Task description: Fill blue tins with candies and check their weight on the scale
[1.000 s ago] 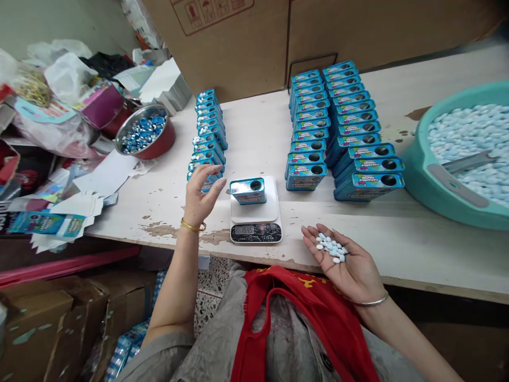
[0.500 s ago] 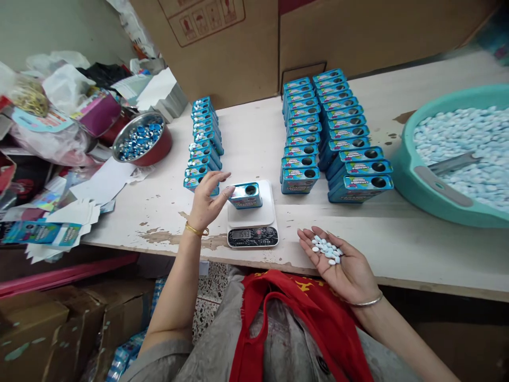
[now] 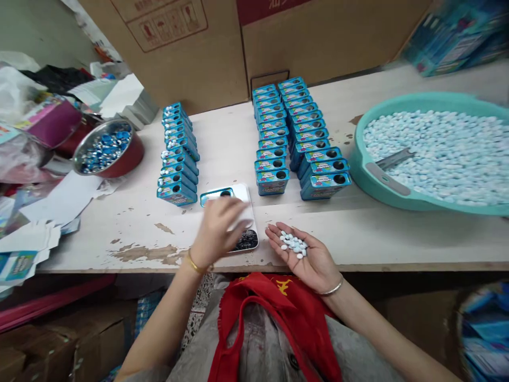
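Resting in the upturned right hand [image 3: 312, 263], small pale candies [image 3: 293, 244].

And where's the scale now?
Head view, just left of centre: the scale is partly hidden by the left hand, with the right hand to its right.

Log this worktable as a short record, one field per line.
Left hand: left hand blurred over the scale, grip unclear
Right hand: right hand open, palm up, bearing pale candies
On scale: one tin, partly hidden by the left hand
Readout: mostly hidden, unreadable
Left tins: one row, pale pieces showing at most openings
Right tins: two columns, dark openings on top
Tub: teal tub of pale sweets, with a scoop resting in them
Bowl: red-sided bowl of shiny blue bits
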`<state>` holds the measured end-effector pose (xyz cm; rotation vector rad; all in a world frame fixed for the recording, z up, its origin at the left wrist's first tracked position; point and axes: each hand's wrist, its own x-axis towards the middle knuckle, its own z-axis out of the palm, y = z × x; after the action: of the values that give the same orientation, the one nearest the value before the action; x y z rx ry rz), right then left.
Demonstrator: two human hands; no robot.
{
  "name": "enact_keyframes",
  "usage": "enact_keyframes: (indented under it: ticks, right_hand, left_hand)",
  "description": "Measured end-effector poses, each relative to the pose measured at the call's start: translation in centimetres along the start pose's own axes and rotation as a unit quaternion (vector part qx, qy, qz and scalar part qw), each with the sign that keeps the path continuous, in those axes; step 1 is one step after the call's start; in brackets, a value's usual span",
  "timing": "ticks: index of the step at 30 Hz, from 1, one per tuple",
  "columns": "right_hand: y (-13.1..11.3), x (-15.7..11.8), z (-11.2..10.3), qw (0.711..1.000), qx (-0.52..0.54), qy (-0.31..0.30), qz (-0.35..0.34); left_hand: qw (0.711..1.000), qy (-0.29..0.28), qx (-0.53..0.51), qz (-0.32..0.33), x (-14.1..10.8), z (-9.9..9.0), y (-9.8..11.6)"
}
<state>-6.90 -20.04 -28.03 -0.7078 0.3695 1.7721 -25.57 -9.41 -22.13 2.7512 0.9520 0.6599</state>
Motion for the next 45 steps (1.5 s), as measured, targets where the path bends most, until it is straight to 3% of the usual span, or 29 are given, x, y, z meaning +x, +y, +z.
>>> enact_keyframes:
  ticks: [2,4,8,11,14,16,18,21,23,25,28,31,34,36,39,42,45]
  right_hand:
    - [0.2,0.0,0.5,1.0,0.003,-0.012,0.005]
    - [0.4,0.0,0.8,1.0,0.011,-0.02,0.008]
    - [0.8,-0.1,1.0,0.999,0.025,-0.025,0.017]
    - [0.9,-0.2,1.1,0.999,0.018,-0.025,0.029]
    - [0.8,-0.3,1.2,0.999,0.006,-0.022,0.039]
    - [0.7,-0.4,1.2,0.999,0.004,-0.016,0.036]
    - [0.6,-0.4,1.0,0.999,0.009,-0.014,0.033]
    - [0.5,-0.4,0.8,0.999,0.015,-0.02,0.034]
    - [0.3,-0.2,0.8,0.999,0.016,-0.022,0.029]
    - [0.2,-0.2,0.7,0.999,0.016,-0.022,0.021]
    - [0.1,-0.2,0.6,1.0,0.012,-0.016,0.011]
    - [0.0,-0.5,0.3,1.0,0.012,0.008,0.003]
    - [0.0,-0.7,-0.5,1.0,0.005,0.026,-0.004]
    - [-0.1,-0.7,-1.1,1.0,-0.003,0.028,-0.009]
    - [-0.2,-0.5,-1.7,0.999,-0.012,0.027,-0.014]
    - [-0.2,-0.3,-1.5,1.0,-0.012,0.023,-0.007]
    - [0.1,0.2,-0.8,0.999,-0.017,0.027,0.007]
  left_hand:
    - [0.996,-0.078,-0.017,0.043,0.2,1.4,2.5]
    - [0.99,-0.132,-0.02,0.045,0.1,2.9,4.0]
    - [0.988,-0.153,-0.031,0.012,-0.2,4.3,4.7]
    - [0.994,-0.104,-0.037,0.001,0.1,3.1,3.9]
    - [0.998,0.016,0.0,-0.053,0.6,0.9,2.1]
    - [0.993,0.063,0.044,-0.09,0.7,-0.5,0.1]
    - [0.99,0.044,0.083,-0.104,0.5,-1.5,-2.0]
    - [0.989,-0.051,0.11,-0.084,0.2,-2.5,-4.2]
    - [0.987,-0.09,0.12,-0.056,0.6,-2.8,-4.3]
    - [0.988,-0.085,0.123,-0.029,1.6,-2.7,-3.3]
    - [0.994,-0.065,0.09,0.012,3.8,-1.4,-0.9]
    - [0.993,-0.08,0.067,0.047,5.8,1.7,1.0]
    - [0.99,-0.095,0.091,0.046,6.6,5.0,1.5]
    - [0.991,-0.08,0.096,0.037,6.3,5.9,0.9]
    - [0.997,0.002,0.078,0.01,4.4,4.3,-1.2]
    - [0.985,0.098,0.11,-0.088,1.3,0.1,-4.9]
    - [0.951,0.08,0.219,-0.204,-2.2,-3.8,-9.2]
